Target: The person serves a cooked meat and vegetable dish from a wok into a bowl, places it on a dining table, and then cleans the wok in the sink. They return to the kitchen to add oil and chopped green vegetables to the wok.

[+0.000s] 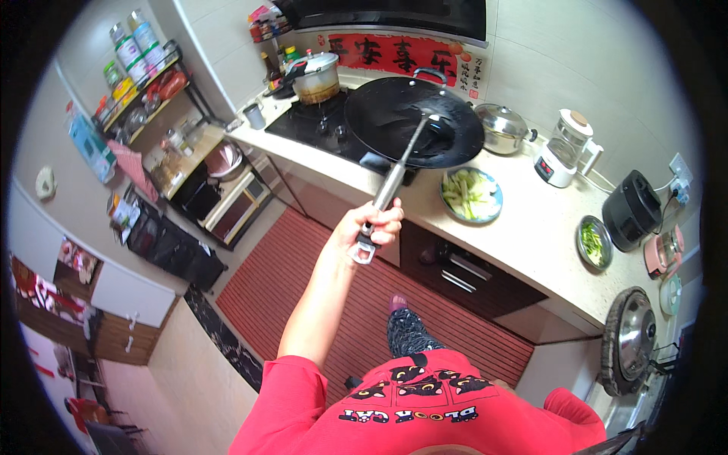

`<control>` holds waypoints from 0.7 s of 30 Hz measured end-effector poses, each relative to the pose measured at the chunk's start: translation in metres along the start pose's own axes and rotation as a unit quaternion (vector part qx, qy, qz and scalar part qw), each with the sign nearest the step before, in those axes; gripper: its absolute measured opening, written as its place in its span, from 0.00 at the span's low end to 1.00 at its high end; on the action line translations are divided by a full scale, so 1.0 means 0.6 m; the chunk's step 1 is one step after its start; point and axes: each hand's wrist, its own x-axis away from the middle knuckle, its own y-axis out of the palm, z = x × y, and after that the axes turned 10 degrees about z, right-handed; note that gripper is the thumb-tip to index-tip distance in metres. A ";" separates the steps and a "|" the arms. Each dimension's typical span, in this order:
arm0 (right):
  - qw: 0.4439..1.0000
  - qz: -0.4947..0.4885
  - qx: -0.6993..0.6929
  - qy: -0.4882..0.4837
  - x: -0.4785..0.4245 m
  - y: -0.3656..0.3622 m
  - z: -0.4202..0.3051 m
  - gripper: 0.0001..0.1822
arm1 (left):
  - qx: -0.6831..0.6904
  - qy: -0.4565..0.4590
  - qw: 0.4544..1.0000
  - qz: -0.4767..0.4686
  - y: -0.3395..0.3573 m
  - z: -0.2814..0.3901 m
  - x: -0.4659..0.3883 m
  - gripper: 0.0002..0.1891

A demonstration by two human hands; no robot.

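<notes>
My left hand (pixel 375 224) is closed round the steel handle of a cooking utensil (pixel 391 185), gripping it near its hanging-loop end. The utensil reaches forward into a large black wok (pixel 378 114) on the gas hob (pixel 301 126); its head lies low in the wok, and its exact shape cannot be told. A dark, glossy surface shows inside the wok. Just right of the wok, on the counter, a blue-rimmed plate (pixel 498 206) holds cut pale-green vegetables (pixel 469 193). My right hand is out of view; only the right red sleeve shows.
A stained pressure cooker (pixel 318 82) stands at the hob's back left, a grey cup (pixel 254 116) at its left. Right along the counter (pixel 534 222) are a lidded steel pot (pixel 503 128), an electric glass kettle (pixel 566 149), chopped greens in a dish (pixel 594 243), a black appliance (pixel 631 210) and a large lid (pixel 632 341).
</notes>
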 end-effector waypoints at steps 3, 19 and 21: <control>0.999 0.007 0.015 -0.042 -0.051 -0.082 -0.103 0.13 | 0.034 -0.027 0.999 0.021 -0.045 0.127 -0.086 0.18; 0.907 0.245 -0.213 -0.268 -0.049 -0.463 -0.620 0.14 | -0.008 -0.088 0.996 -0.003 -0.232 0.385 -0.272 0.24; 0.860 0.225 -0.376 -0.261 -0.016 -0.518 -0.725 0.15 | -0.050 -0.103 0.993 0.009 -0.229 0.390 -0.267 0.24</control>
